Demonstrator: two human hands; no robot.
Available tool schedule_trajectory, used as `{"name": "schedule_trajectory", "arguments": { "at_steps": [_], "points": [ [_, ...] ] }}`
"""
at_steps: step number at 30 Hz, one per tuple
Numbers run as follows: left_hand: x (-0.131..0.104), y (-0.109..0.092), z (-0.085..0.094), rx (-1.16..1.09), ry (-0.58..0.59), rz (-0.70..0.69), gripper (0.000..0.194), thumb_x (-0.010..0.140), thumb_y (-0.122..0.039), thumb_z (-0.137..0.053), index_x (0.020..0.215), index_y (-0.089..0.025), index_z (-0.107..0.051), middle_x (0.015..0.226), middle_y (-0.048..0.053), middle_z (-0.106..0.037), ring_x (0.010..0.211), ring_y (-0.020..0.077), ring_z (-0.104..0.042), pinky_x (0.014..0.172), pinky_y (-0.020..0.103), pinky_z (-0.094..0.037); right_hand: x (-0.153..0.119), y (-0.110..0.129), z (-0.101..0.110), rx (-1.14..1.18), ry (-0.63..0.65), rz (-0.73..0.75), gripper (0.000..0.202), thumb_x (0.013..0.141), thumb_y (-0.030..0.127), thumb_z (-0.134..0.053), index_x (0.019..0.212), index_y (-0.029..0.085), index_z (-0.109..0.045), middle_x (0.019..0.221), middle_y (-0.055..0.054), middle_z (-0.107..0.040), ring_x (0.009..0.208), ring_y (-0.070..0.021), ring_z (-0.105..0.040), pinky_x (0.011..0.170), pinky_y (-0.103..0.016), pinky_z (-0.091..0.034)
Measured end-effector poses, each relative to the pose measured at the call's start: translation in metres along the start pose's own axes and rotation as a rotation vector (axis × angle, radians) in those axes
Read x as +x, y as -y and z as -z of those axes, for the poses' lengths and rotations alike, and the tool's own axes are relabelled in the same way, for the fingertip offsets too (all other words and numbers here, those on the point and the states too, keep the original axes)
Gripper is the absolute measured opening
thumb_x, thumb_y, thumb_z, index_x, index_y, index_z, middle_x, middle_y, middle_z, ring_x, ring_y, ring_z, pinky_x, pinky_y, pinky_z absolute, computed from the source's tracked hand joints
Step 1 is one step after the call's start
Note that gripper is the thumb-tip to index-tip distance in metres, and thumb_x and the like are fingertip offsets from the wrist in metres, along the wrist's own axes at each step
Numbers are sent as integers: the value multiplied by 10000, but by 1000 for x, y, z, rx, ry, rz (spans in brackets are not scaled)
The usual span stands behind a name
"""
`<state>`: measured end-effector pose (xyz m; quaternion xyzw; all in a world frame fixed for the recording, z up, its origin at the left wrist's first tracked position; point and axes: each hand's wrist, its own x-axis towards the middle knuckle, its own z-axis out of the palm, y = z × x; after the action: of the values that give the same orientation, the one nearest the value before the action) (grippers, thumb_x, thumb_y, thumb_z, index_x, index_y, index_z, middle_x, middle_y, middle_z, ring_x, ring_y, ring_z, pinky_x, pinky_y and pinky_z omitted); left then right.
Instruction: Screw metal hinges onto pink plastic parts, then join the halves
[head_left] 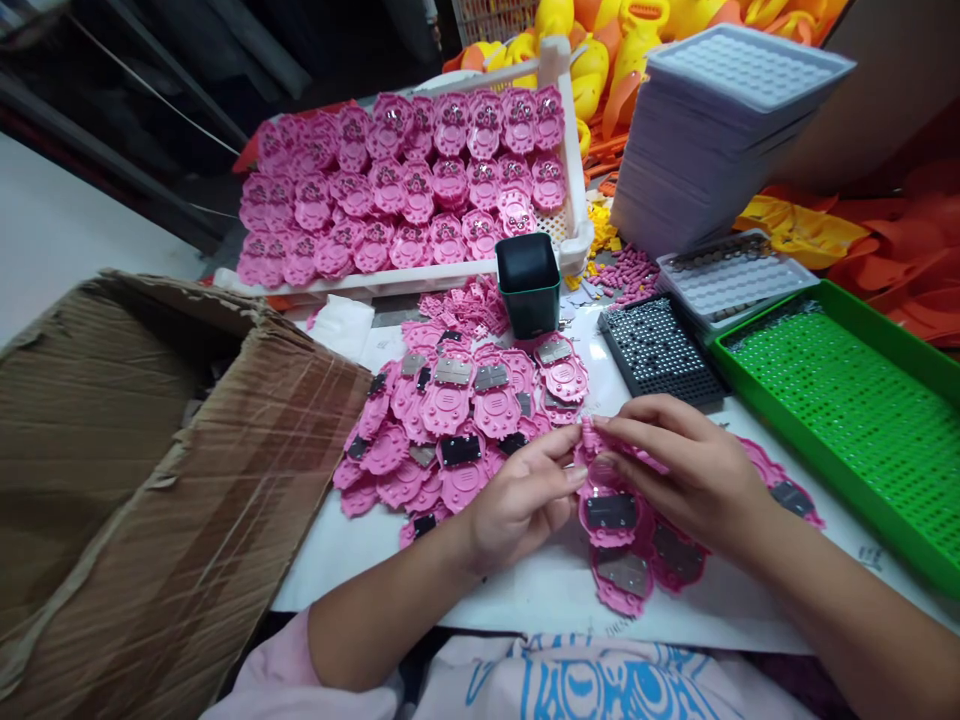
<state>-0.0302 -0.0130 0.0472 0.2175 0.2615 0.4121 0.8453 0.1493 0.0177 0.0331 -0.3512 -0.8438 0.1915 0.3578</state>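
Between my fingertips I hold a small ribbed pink plastic part (590,436); its lower portion merges with the pink pieces behind it. My left hand (525,490) pinches it from the left, thumb and forefinger closed. From the other side my right hand (679,465) grips it with bent fingers. Directly below lies a pink plastic case piece with a dark rectangular plate (610,512), overlapping another with a grey plate (624,574). A heap of similar pink case pieces (457,400) spreads to the left of my hands.
A white crate (574,200) holds rows of pink cases. Nearby stand a dark square cup (529,285), a black perforated tray (660,350), a green tray (847,420) and a tall stack of white trays (697,140). A cardboard box (300,440) flanks the left side.
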Motion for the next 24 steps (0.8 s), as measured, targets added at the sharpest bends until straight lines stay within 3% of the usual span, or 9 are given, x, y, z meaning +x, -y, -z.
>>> {"name": "schedule_trajectory", "arguments": {
  "at_steps": [6, 10, 17, 21, 24],
  "points": [
    [0, 5, 9, 257, -128, -109, 208, 825, -300, -638, 964, -153, -687, 866, 54, -692, 790, 123, -622, 763, 229, -459, -2, 6, -1, 38, 8, 42, 273, 833, 111, -596, 1099, 176, -590, 933, -83, -572, 815, -152, -570, 669, -277, -518],
    [-3, 6, 15, 429, -137, -171, 178, 832, -293, -632, 913, -159, -717, 865, 48, -710, 775, 115, -617, 733, 211, -460, -2, 12, 0, 41, -20, 120, 281, 816, 95, -618, 1088, 148, -572, 904, -88, -587, 805, -158, -563, 674, -293, -514],
    [-7, 5, 18, 393, -122, -124, 273, 810, -342, -654, 1013, -172, -724, 874, 68, -719, 783, 133, -623, 740, 224, -454, 0, 16, 3, 39, -108, 204, 223, 779, 88, -662, 985, 122, -582, 836, -85, -618, 756, -166, -576, 642, -310, -511],
    [-8, 5, 19, 397, -182, -123, 318, 802, -385, -652, 1006, -153, -726, 875, 87, -717, 767, 154, -622, 737, 259, -459, 0, 17, 4, 13, -101, 214, 226, 791, 68, -625, 1005, 126, -582, 847, -93, -617, 770, -174, -587, 645, -317, -519],
    [-7, 5, 17, 358, -163, -121, 303, 810, -380, -642, 989, -152, -731, 888, 95, -716, 779, 166, -636, 755, 276, -467, -1, 19, 3, 42, -95, 183, 232, 794, 62, -612, 1009, 142, -577, 873, -95, -616, 795, -175, -591, 666, -321, -528]
  ]
}}
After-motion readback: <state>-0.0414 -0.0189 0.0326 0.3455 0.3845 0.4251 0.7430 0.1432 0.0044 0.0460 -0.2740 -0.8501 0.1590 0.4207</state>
